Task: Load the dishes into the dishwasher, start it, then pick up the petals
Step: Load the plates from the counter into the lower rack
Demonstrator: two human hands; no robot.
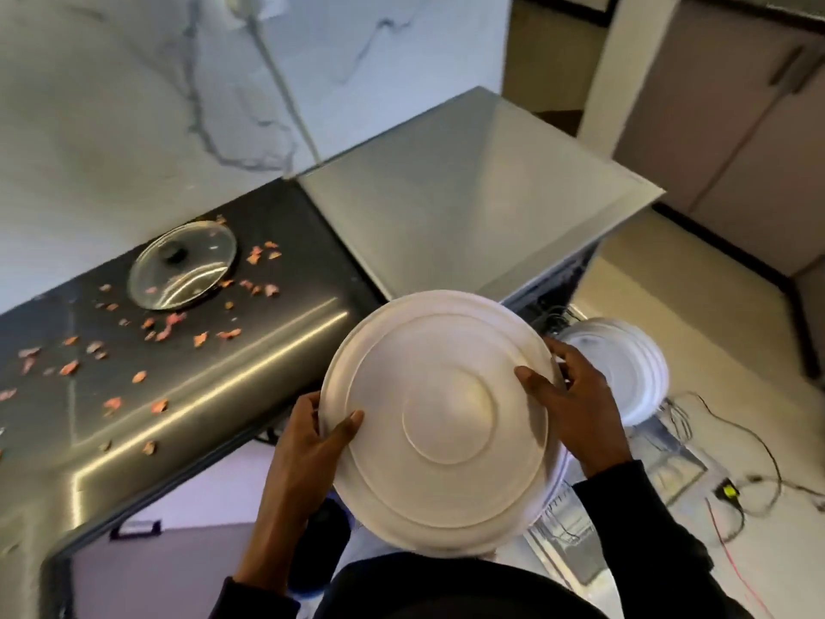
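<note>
- The white plate (442,422) is out in front of the chest, broad ringed face turned up toward the camera, carried between both hands.
- The left hand (308,444) grips the near-left rim, thumb laid across the top face and fingers curled underneath.
- The right hand (567,408) grips the opposite rim the same way, thumb on top and fingers wrapped behind the edge.
- What matters for the next move is that the dishwasher rack (669,449) lies down and to the right, so the right hand is the nearer one.
- Racked plates (625,373) stand on edge just beyond that hand's knuckles.
- My read: being round, this plate has no long axis to line up. It needs tipping onto its edge, face parallel to its neighbours.
- The petals (165,323) lie scattered on the dark counter (223,373) to the left, around a glass lid (183,265) and well apart from both hands.
</note>
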